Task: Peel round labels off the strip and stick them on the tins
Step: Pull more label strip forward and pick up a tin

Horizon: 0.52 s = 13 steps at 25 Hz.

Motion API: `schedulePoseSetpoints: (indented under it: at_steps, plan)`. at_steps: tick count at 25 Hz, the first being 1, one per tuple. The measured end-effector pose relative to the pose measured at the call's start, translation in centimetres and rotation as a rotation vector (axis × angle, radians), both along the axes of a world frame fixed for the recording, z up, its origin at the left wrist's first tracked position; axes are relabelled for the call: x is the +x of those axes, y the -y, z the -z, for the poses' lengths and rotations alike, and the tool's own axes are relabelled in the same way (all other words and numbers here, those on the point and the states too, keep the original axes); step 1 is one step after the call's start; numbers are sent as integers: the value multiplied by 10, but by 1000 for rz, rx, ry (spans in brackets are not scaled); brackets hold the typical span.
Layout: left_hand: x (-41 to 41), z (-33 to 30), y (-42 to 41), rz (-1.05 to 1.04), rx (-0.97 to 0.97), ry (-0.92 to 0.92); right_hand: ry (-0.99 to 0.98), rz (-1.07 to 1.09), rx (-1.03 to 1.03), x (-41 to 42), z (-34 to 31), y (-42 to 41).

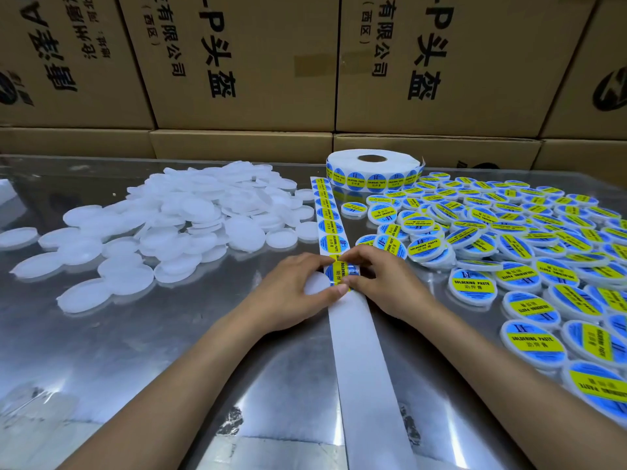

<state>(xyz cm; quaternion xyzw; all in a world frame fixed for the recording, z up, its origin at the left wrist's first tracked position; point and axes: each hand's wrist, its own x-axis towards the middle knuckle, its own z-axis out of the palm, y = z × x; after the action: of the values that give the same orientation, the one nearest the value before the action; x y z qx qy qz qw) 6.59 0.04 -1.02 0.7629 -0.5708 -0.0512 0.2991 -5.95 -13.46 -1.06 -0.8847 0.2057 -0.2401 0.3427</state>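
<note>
A white backing strip [359,351] runs down the middle of the metal table from a label roll [372,170] at the back; its far part carries several round blue-and-yellow labels. My left hand [295,293] grips a plain white tin [315,283] by its edge beside the strip. My right hand [380,276] pinches a round label [341,273] that lies partly over that tin. Both hands meet at the label.
A heap of unlabelled white tins [190,225] lies at the left. Labelled tins [509,252] cover the right side of the shiny table [169,351]. Stacked cardboard boxes [237,62] form a wall behind the table.
</note>
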Motion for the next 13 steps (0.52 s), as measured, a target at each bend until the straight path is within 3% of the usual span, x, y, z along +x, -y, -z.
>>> schedulePoseSetpoints:
  at_steps: [5,10,13]
  plan:
    - [2,-1,-2,25,68,52,24,6,9,0,-3,-4]
    - [2,0,-1,20,109,93,89,91,261,-1,-11,-4]
    - [3,-1,-1,27,123,97,230,122,466,-4,-21,-5]
